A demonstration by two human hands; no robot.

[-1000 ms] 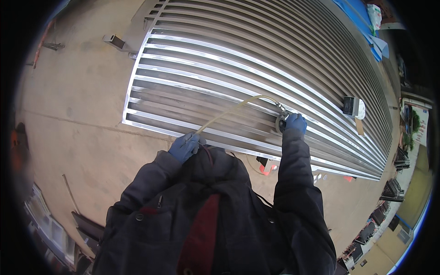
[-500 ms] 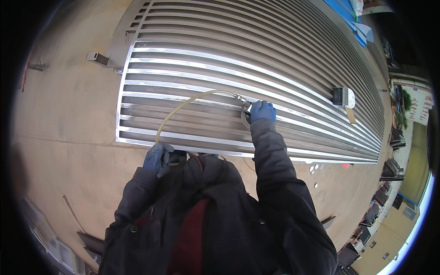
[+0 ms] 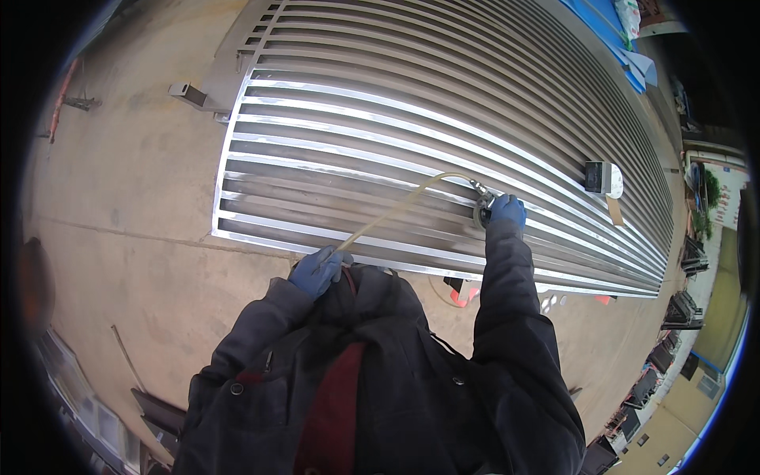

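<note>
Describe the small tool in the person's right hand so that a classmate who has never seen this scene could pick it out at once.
Start at the long metal grille of parallel bars lying flat on the concrete floor. Near its lower edge, the right hand in a blue glove presses a small round tool onto a bar. Unlike the boxy grey item further along, it trails a pale yellowish hose back to the left hand.

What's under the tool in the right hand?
The right hand presses a small round tool onto the slatted metal grille, with a pale hose trailing to the left hand. The contact spot is covered.
</note>
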